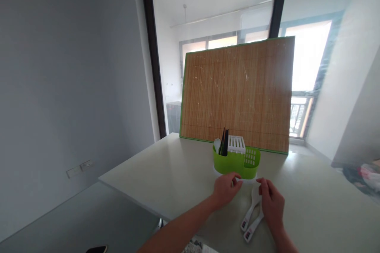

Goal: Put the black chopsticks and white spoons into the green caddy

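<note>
On the white table a bright green utensil caddy (228,164) stands in a white drip tray (248,181). Black chopsticks (225,142) and a white spoon (217,144) lean in its left part, beside a white slotted insert (236,143). My left hand (226,189) has its thumb and fingers curled together at the tray's front edge. At the edge's right end, my right hand (271,201) pinches thumb against fingers. Two white rice paddles, one (247,217) left of the other (253,228), lie below the caddy, their right part covered by my right hand.
A bamboo mat board (237,95) with green edging leans upright behind the caddy, against a glass partition. The table's left edge (133,197) slants across the view. A dark phone-like object (97,249) shows at the bottom, and cloth items (366,172) lie far right.
</note>
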`<state>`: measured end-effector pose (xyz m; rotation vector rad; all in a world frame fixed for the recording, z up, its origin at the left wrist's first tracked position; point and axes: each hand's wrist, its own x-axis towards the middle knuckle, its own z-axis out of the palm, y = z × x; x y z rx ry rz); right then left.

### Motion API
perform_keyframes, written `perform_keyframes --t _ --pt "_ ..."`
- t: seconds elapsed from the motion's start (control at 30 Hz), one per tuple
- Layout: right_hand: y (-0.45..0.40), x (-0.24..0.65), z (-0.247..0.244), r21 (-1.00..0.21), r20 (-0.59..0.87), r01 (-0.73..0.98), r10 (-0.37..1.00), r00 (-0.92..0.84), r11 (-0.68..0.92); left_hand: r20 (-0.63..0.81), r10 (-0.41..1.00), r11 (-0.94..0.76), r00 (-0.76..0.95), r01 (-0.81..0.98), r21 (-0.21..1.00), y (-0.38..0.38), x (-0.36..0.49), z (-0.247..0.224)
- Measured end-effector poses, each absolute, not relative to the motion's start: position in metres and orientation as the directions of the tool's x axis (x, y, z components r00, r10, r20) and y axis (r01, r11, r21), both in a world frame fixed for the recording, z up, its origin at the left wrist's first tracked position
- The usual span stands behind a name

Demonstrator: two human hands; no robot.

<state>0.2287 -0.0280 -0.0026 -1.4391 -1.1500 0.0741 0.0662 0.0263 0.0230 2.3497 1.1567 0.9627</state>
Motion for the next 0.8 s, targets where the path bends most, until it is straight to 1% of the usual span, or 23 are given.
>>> perform_keyframes --t 0.1,0.2,0.37,0.43,0.5,0.53,0.63,0.73,0.8 --pt "-0.03 0.23 0.0 -0.81 0.545 0.545 0.619 0.565 0.216 0.291 0.786 -0.604 0.546 0.577 0.55 0.024 0.087 0.004" --pt "-0.03 0.23 0.0 -0.807 0.55 0.547 0.617 0.563 0.22 0.239 0.803 -0.577 0.546 0.609 0.544 0.032 0.109 -0.003" --pt "-0.03 0.23 -0.003 -0.774 0.565 0.595 0.662 0.493 0.217 0.143 0.82 -0.541 0.554 0.669 0.51 0.045 0.136 -0.004" --pt "-0.03 0.229 -0.005 -0.749 0.574 0.623 0.691 0.441 0.224 0.132 0.827 -0.528 0.547 0.674 0.517 0.046 0.135 -0.001" --pt "-0.029 0.228 -0.007 -0.726 0.585 0.647 0.704 0.404 0.233 0.163 0.843 -0.512 0.512 0.674 0.533 0.045 0.127 0.006" --pt "-0.028 0.227 -0.007 -0.719 0.59 0.653 0.706 0.392 0.239 0.2 0.854 -0.505 0.48 0.673 0.54 0.044 0.12 0.012" --pt "-0.023 0.222 -0.01 -0.709 0.603 0.653 0.708 0.366 0.267 0.392 0.855 -0.514 0.34 0.659 0.55 0.036 0.094 0.035" --pt "-0.019 0.216 -0.014 -0.671 0.598 0.68 0.757 0.261 0.296 0.566 0.784 -0.583 0.254 0.614 0.532 0.026 0.07 0.057" --pt "-0.017 0.213 -0.018 -0.622 0.573 0.721 0.805 0.154 0.305 0.642 0.719 -0.648 0.265 0.591 0.481 0.02 0.059 0.063"
